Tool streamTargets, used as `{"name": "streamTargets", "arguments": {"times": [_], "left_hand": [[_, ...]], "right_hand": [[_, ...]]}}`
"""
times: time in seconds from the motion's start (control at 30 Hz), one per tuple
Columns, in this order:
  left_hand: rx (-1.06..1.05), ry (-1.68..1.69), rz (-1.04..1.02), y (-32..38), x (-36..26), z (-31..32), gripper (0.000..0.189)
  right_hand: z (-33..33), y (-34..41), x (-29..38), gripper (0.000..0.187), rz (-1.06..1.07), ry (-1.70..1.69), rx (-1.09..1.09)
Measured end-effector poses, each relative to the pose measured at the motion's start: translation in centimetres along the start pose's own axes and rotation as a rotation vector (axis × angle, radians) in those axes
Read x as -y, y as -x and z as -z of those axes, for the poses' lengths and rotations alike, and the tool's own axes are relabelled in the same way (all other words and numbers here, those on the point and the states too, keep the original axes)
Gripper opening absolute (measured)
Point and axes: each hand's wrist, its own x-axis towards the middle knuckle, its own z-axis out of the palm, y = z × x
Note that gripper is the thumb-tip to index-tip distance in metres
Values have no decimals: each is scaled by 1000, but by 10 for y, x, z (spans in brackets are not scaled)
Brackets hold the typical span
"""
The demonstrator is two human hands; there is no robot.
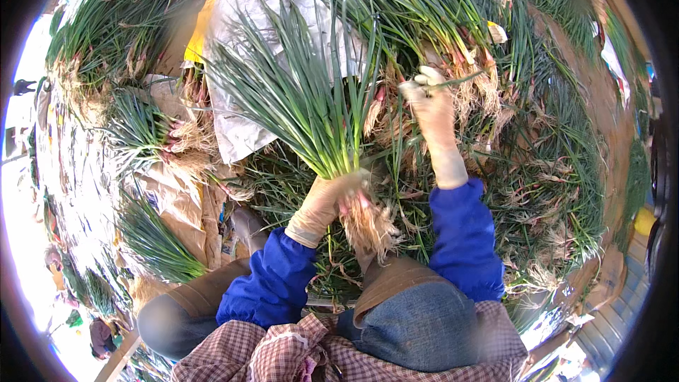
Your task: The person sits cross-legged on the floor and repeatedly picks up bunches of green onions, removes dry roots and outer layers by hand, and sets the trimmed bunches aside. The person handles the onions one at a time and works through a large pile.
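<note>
My gloved left hand (329, 196) is closed around a bunch of green onions (323, 122). Its long green leaves fan upward, while the reddish stem bases and pale roots hang below the fist. To the right, my gloved right hand (432, 98) is raised beside a pile of green onions (451, 37) with pale roots. It is blurred, its fingers curled near a thin green leaf that stretches off to the right; whether it grips the leaf I cannot tell. Behind the held bunch lies a white plastic sheet (238, 95) with a yellow edge.
Small onion bunches (159, 138) lie on brown paper (175, 207) at left, with another bunch (159, 244) below them. Larger piles (127, 16) stand at upper left. Loose onions and leaves (551, 185) cover the ground at right. A person (101, 337) is at the far lower left.
</note>
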Motion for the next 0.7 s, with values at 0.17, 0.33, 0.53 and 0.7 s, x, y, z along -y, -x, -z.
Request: {"name": "streamTargets", "arguments": {"times": [0.17, 0.33, 0.53, 0.7], "left_hand": [[64, 35, -23, 15, -29, 0, 45], [93, 155, -140, -7, -24, -1, 31], [17, 146, -29, 10, -2, 17, 28], [10, 92, 18, 25, -7, 35, 26]], "right_hand": [[-1, 10, -1, 23, 316, 938, 118], [5, 100, 94, 14, 209, 605, 415], [2, 88, 88, 33, -105, 32, 611], [-33, 84, 57, 32, 312, 679, 954]]}}
